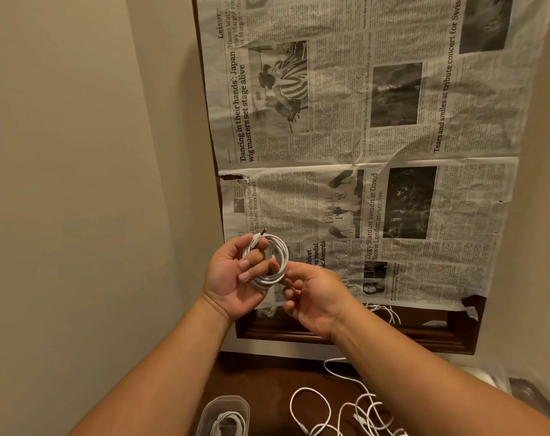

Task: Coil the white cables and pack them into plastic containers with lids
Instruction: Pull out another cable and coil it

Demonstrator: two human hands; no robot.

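Note:
My left hand holds a white cable coil wound in several loops around its fingers, raised in front of the wall. One connector end sticks up by the thumb. My right hand pinches the coil's lower right side with thumb and fingers. Below, a clear plastic container stands on the dark wooden table with a coiled white cable inside it, no lid on it. Loose white cables lie tangled on the table to the right.
Newspaper sheets cover a dark-framed panel on the wall behind the table. A beige wall stands at the left. Clear plastic pieces lie at the table's right edge.

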